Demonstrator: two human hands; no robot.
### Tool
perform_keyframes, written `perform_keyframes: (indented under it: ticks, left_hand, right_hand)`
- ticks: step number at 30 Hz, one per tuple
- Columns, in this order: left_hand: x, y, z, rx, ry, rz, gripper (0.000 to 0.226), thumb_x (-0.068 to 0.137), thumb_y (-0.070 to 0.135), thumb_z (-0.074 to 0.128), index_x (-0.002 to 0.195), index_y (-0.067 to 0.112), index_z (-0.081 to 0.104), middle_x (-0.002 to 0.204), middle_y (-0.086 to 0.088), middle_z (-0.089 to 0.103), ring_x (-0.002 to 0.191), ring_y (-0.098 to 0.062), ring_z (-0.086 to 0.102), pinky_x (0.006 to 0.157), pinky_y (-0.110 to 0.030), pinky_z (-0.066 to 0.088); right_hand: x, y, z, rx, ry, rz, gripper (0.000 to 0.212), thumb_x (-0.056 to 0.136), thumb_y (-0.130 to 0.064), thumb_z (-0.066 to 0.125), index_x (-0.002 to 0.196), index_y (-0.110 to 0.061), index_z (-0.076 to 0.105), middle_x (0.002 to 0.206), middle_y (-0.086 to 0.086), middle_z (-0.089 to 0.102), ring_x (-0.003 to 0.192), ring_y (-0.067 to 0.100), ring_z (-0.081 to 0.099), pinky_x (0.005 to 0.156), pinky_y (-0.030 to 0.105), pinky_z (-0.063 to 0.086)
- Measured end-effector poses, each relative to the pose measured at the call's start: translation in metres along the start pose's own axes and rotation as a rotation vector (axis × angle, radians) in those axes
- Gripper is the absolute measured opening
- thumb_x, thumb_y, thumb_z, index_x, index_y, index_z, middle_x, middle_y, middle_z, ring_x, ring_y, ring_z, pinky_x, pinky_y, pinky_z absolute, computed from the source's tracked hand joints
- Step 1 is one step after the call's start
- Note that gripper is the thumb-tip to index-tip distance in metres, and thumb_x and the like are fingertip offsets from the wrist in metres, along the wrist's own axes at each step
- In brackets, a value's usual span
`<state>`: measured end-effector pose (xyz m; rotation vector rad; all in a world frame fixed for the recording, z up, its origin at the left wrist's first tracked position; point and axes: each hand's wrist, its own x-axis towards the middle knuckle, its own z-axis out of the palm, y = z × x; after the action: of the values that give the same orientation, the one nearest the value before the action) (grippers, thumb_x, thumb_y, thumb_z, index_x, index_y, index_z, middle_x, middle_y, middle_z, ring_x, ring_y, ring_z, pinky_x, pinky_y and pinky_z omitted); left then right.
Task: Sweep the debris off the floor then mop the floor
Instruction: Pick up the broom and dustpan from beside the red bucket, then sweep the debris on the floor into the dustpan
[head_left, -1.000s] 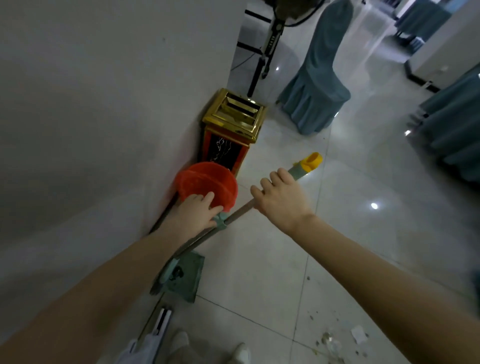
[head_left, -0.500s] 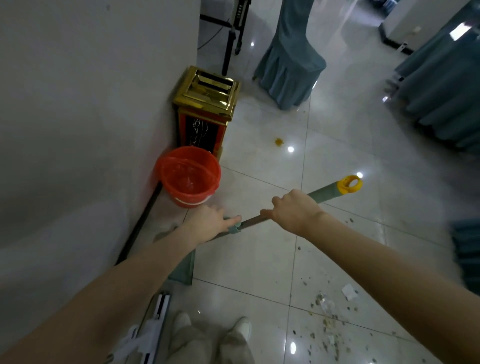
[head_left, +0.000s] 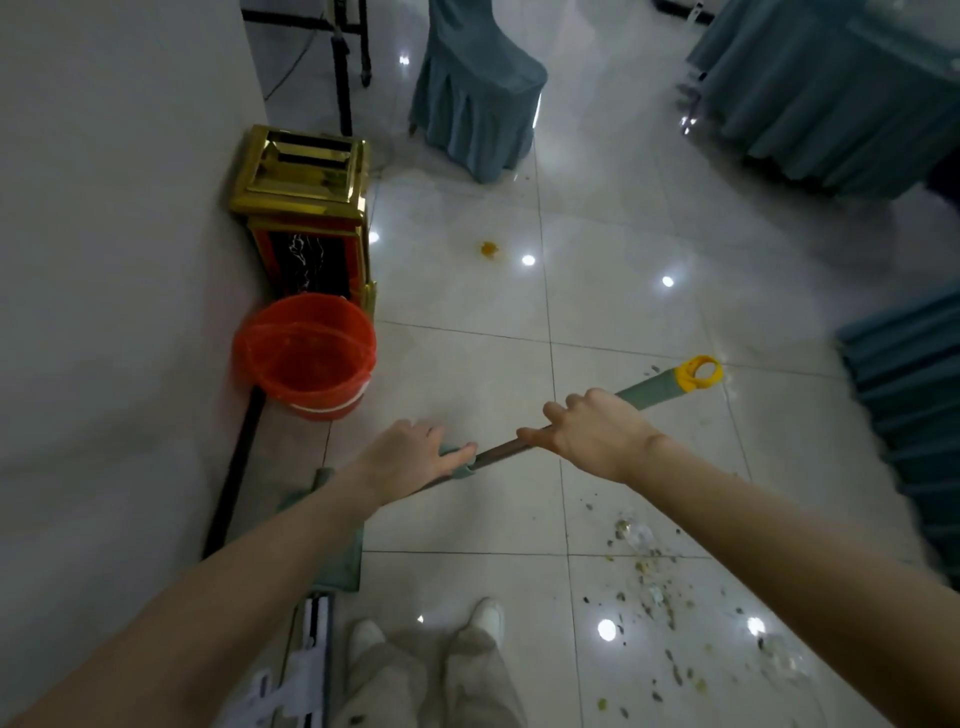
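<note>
I hold a long-handled tool (head_left: 501, 453) with both hands; its shaft is metal with a green grip and a yellow ring end (head_left: 698, 372). My right hand (head_left: 592, 434) grips the upper shaft. My left hand (head_left: 413, 460) grips the green collar lower down. The tool's green flat head (head_left: 340, 564) rests on the floor by the wall, partly hidden by my left forearm. Scattered debris (head_left: 649, 571) lies on the tiles at lower right. A small yellow stain (head_left: 489, 249) marks the floor farther ahead.
A red bucket (head_left: 306, 353) stands against the wall, with a gold-topped bin (head_left: 306, 208) just behind it. A white flat tool (head_left: 309, 660) lies by my feet. A covered chair (head_left: 475, 98) and draped tables (head_left: 831, 88) stand ahead and right.
The handle has swung down and to the right, away from the bucket. My view has tipped down and back, bringing my feet and more debris into sight. Both hands keep their grip.
</note>
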<state>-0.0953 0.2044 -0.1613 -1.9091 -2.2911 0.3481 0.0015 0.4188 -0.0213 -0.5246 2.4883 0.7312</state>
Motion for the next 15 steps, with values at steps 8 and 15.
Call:
perform_keyframes:
  ticks: [8,15]
  left_hand:
    - [0.038,0.021,-0.006,0.033,0.095,0.112,0.049,0.071,0.038,0.077,0.118,0.036,0.065,0.06,0.001,0.056,0.046,-0.014,0.05,0.042,-0.021,0.036]
    - [0.001,-0.009,0.012,-0.089,0.17,-0.151,0.053,0.081,0.014,0.057,0.132,0.029,0.05,0.067,-0.012,0.056,0.047,-0.026,0.052,0.036,-0.03,0.043]
  right_hand:
    - [-0.031,0.005,0.043,0.044,-0.041,0.131,0.047,0.103,-0.02,0.034,0.148,-0.033,0.029,0.11,0.005,0.056,0.091,0.027,0.062,0.063,0.035,0.036]
    - [-0.09,0.022,0.122,0.239,-0.143,0.254,0.047,0.104,-0.032,0.035,0.149,-0.038,0.024,0.11,0.001,0.054,0.089,0.023,0.061,0.066,0.034,0.044]
